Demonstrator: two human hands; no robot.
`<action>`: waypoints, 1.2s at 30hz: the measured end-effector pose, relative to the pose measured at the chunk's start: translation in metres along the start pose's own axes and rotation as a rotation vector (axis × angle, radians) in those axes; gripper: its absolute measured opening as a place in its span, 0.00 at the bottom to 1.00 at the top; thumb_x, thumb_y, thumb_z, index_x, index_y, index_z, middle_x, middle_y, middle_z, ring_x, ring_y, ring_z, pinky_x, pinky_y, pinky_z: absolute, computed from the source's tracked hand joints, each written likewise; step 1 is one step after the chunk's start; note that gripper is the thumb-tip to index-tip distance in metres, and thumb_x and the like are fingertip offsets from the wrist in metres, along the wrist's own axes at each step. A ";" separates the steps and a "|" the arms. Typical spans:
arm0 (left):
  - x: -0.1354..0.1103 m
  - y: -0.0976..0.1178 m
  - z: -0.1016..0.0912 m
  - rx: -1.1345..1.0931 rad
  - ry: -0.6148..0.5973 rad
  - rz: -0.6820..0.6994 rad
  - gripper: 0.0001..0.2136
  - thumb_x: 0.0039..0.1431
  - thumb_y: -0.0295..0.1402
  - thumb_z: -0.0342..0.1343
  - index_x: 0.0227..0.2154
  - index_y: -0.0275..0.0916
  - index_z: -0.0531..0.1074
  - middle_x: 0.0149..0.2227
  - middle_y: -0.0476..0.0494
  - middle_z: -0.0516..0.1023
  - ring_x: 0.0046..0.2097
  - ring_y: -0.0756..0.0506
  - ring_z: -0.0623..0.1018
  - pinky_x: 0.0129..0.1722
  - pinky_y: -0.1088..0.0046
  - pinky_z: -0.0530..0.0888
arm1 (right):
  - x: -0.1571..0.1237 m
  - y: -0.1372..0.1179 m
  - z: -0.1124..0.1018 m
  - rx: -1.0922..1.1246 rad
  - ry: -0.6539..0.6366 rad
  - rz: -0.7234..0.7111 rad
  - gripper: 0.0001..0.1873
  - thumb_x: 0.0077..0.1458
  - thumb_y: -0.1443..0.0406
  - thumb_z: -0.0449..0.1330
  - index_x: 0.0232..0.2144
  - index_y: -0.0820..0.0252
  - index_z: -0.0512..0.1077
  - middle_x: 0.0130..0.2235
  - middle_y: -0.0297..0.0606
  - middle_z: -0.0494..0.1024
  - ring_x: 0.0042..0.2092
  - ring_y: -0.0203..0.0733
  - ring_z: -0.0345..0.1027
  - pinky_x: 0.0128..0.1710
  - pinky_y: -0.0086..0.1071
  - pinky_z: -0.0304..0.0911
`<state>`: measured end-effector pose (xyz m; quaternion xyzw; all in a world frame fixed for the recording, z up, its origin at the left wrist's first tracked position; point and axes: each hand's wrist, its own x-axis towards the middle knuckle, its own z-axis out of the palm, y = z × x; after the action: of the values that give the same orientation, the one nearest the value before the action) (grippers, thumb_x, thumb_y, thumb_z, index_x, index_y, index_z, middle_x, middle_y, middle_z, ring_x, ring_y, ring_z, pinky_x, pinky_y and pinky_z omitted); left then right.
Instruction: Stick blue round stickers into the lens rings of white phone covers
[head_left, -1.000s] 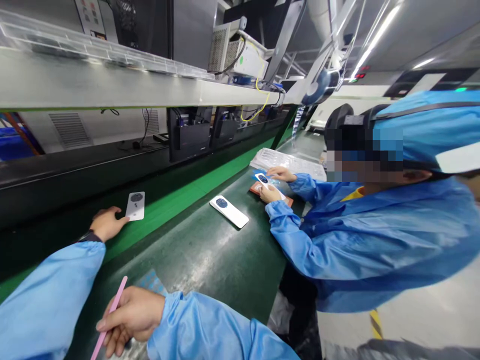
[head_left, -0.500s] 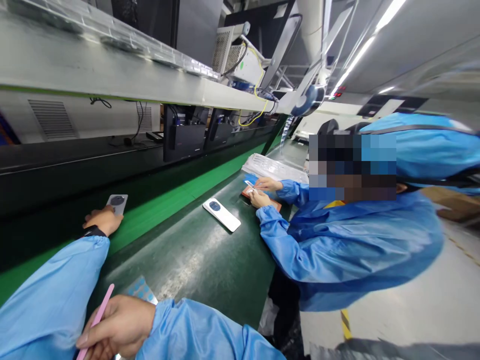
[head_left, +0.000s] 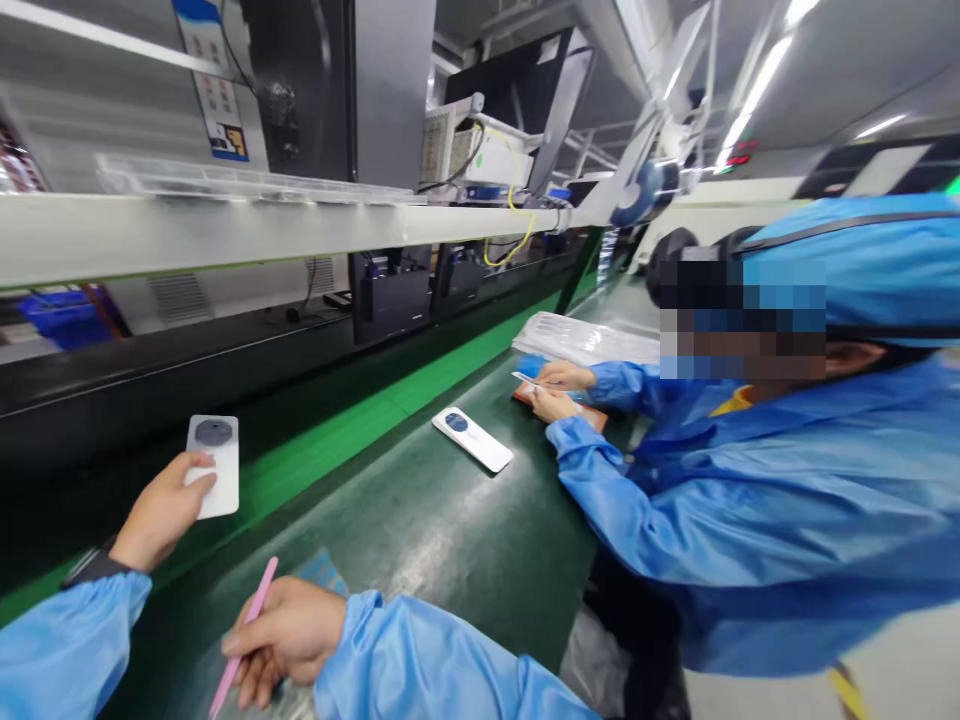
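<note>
Factory workshop, by the look of it an electronics line; long green desk (head_left: 480, 560) running away into the room, a white shelf (head_left: 187, 240) mounted along it; on the shelf, a clear plastic tray (head_left: 255, 184), and farther along a white equipment box (head_left: 499, 155) with a loose yellow cable (head_left: 498, 264) drooping below the edge; pale phone-shaped panel (head_left: 226, 472) in the left hand (head_left: 161, 508), a second panel (head_left: 480, 446) lying on the desk; co-worker (head_left: 720, 480) at the same desk in a blue smock (head_left: 787, 560) and blue cap (head_left: 885, 265), the person's own blue sleeves (head_left: 435, 655) much alike; overhead, bare strip lights (head_left: 757, 88), with a blurred red-lit sign (head_left: 739, 160) far off; yellow marking (head_left: 847, 692) on the pale floor (head_left: 757, 695).
</note>
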<state>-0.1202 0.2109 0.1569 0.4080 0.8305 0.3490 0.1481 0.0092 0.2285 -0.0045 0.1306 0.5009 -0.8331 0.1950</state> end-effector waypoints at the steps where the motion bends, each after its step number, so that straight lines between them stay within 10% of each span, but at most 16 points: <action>1: -0.018 -0.006 -0.008 -0.033 0.007 -0.022 0.23 0.44 0.52 0.50 0.40 0.46 0.70 0.28 0.47 0.80 0.31 0.37 0.81 0.31 0.65 0.74 | -0.014 -0.004 0.006 0.039 0.066 -0.052 0.34 0.13 0.38 0.78 0.11 0.56 0.73 0.18 0.44 0.75 0.16 0.42 0.70 0.16 0.32 0.71; 9: -0.184 -0.067 -0.029 -0.090 -0.141 -0.261 0.26 0.45 0.59 0.55 0.43 0.49 0.75 0.25 0.52 0.80 0.27 0.38 0.78 0.29 0.64 0.72 | -0.107 -0.023 0.031 0.124 0.370 -0.316 0.19 0.53 0.59 0.76 0.24 0.60 0.70 0.21 0.35 0.75 0.20 0.33 0.68 0.18 0.22 0.65; 14: -0.246 -0.074 -0.007 0.060 -0.315 -0.237 0.31 0.56 0.60 0.49 0.53 0.45 0.76 0.23 0.48 0.78 0.28 0.35 0.81 0.30 0.63 0.72 | -0.132 -0.027 0.015 -0.061 0.570 -0.392 0.20 0.54 0.59 0.76 0.28 0.57 0.67 0.23 0.33 0.78 0.23 0.34 0.70 0.21 0.22 0.65; 20: -0.255 -0.082 0.011 0.204 -0.291 -0.075 0.29 0.64 0.54 0.45 0.57 0.46 0.80 0.23 0.44 0.80 0.27 0.32 0.82 0.29 0.59 0.72 | -0.139 -0.020 0.021 -0.314 0.594 -0.274 0.17 0.54 0.63 0.75 0.29 0.57 0.69 0.22 0.32 0.78 0.23 0.35 0.72 0.24 0.24 0.68; 26: -0.241 -0.109 0.035 0.238 -0.082 0.287 0.21 0.63 0.55 0.57 0.48 0.49 0.85 0.52 0.36 0.88 0.58 0.27 0.83 0.57 0.49 0.80 | -0.131 -0.017 0.023 -0.366 0.659 -0.196 0.15 0.57 0.67 0.74 0.29 0.57 0.69 0.22 0.31 0.78 0.22 0.34 0.71 0.23 0.23 0.66; 36: -0.242 -0.119 0.044 0.221 -0.171 0.341 0.16 0.66 0.47 0.59 0.49 0.54 0.87 0.61 0.40 0.86 0.68 0.23 0.78 0.62 0.37 0.77 | -0.135 -0.017 0.021 -0.296 0.677 -0.155 0.13 0.59 0.68 0.71 0.29 0.59 0.70 0.24 0.35 0.80 0.24 0.35 0.72 0.24 0.24 0.69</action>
<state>-0.0145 -0.0086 0.0330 0.5846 0.7669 0.2402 0.1113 0.1215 0.2430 0.0740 0.3309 0.6602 -0.6736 -0.0284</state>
